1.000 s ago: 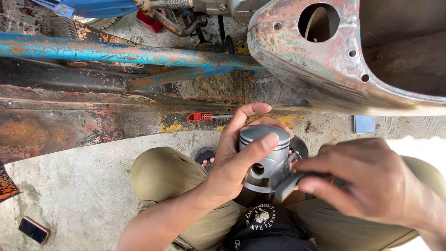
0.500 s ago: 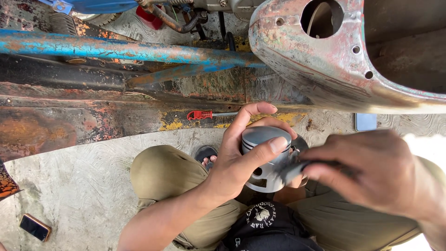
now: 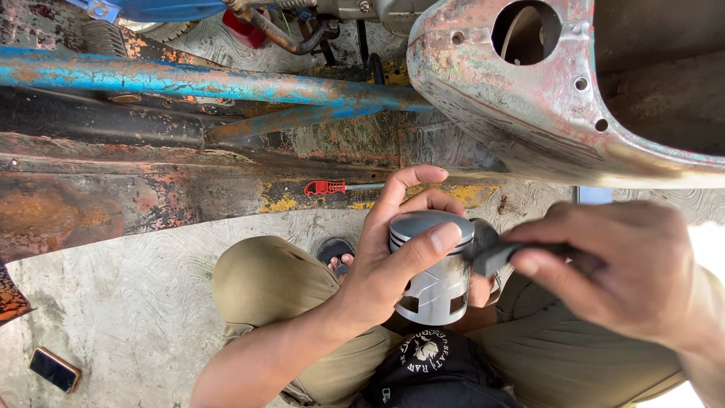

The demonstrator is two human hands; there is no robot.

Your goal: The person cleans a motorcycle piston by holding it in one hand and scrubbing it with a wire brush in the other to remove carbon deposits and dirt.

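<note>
- At the bottom centre of the frame a black pouch [image 3: 434,370] with a round white emblem lies in the person's lap, between knees in khaki trousers.
- The left hand [image 3: 393,257] reaches up from the lower left, thumb pressed on the rim and fingers curled behind, grasping a grey metal piston [image 3: 432,268] at centre frame.
- The piston stands nearly upright, its long axis vertical, flat crown up, open skirt towards the lap.
- The right hand [image 3: 619,264], from the right edge, pinches a small dark tool [image 3: 495,255] whose tip touches the piston's upper side.
- A smartphone [image 3: 54,369] lies on the concrete floor [image 3: 136,302], lower left.
- Farther off, a red-handled screwdriver [image 3: 336,187] rests by a rusty blue frame [image 3: 189,79]; a rusted body shell [image 3: 544,113] fills the upper right.
</note>
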